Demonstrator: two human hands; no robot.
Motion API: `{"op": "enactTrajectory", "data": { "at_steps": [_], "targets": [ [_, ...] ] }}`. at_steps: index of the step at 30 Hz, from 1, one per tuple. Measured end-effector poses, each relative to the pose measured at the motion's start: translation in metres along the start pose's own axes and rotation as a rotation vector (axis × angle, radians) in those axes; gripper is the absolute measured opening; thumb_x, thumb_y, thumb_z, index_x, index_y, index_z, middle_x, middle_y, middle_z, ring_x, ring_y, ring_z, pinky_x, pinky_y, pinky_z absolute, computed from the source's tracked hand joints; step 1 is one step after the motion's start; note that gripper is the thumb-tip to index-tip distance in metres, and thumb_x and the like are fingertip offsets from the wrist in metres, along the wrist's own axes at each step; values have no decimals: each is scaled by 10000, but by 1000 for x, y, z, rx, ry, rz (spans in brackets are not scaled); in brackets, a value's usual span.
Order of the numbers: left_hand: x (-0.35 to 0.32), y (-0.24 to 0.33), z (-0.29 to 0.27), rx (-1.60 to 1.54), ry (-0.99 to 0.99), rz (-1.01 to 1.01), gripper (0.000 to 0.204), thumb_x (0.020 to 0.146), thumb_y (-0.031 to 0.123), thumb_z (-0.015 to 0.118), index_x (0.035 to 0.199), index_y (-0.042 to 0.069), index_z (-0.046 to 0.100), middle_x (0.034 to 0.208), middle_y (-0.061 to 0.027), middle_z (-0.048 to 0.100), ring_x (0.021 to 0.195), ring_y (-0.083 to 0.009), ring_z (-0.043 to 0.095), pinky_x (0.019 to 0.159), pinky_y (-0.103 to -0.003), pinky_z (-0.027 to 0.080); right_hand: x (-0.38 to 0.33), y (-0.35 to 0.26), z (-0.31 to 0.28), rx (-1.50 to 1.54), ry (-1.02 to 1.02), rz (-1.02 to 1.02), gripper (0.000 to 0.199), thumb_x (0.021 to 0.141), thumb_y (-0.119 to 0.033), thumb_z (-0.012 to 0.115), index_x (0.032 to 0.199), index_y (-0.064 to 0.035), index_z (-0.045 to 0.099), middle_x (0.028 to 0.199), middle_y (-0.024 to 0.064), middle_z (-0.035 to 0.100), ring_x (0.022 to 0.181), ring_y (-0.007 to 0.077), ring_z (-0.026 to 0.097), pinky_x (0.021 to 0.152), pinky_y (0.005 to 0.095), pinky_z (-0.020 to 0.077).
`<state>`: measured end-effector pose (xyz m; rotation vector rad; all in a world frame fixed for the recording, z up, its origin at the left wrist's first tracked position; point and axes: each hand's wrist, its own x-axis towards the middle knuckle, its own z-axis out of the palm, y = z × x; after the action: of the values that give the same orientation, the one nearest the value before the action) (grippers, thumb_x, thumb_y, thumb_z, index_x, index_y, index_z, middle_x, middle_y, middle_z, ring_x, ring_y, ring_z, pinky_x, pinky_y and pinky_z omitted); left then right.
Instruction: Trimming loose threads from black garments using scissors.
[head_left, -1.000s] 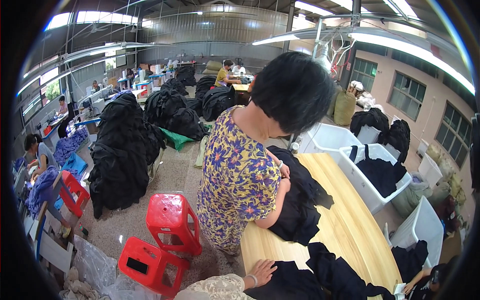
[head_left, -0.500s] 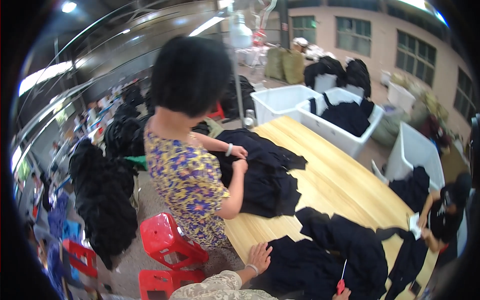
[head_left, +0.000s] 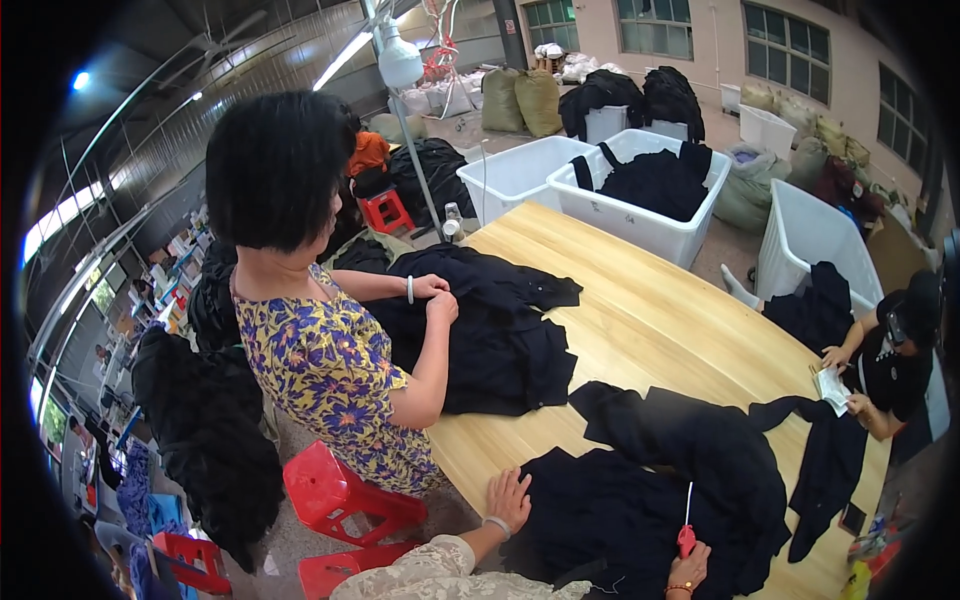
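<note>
Pale wood grain covers the table [head_left: 660, 325] in the head view; a dark garment [head_left: 590, 510] lies spread along its near side. The left hand [head_left: 509, 500] rests at the garment's left edge, fingers slightly apart. The right hand's [head_left: 688, 567] fingers are wrapped round a red-handled tool [head_left: 686, 541] over the cloth. Good handling likely means light left-hand pressure, cloth flat, and the tool's thin tip clear of folds.

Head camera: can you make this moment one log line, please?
left hand: open, at edge of dark garment | right hand: holding red-handled pointed tool | wood-grain table: under garments
</note>
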<state>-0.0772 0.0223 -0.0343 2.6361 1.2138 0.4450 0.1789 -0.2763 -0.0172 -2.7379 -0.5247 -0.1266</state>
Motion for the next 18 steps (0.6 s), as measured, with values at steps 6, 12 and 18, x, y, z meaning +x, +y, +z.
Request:
{"op": "enactTrajectory", "data": {
  "at_steps": [6, 12, 18],
  "targets": [
    [0, -3, 2, 59, 7, -7, 536, 802, 216, 515, 1325, 137, 424, 1404, -129, 347, 1329, -313, 277, 1070, -545, 163, 2, -12, -20, 93, -141, 20, 236, 782, -99, 552, 1013, -115, 506, 1024, 116, 532, 902, 363, 566, 723, 455, 488],
    [4, -19, -7, -20, 67, 47, 430, 843, 190, 538, 1263, 115, 486, 1334, -154, 425, 1261, -357, 355, 1042, -516, 242, 19, -30, -34, -48, -240, 32, 229, 819, -162, 569, 1043, -140, 523, 1016, 115, 526, 830, 374, 593, 689, 463, 495],
    [-35, 32, -88, -532, -137, 279, 544, 725, 255, 733, 1188, 49, 536, 1086, -172, 552, 995, -340, 532, 879, -410, 424, 17, -18, -93, -13, -111, -52, 228, 873, -276, 566, 1066, -158, 590, 1031, 103, 551, 757, 373, 607, 676, 458, 501]
  ]
}}
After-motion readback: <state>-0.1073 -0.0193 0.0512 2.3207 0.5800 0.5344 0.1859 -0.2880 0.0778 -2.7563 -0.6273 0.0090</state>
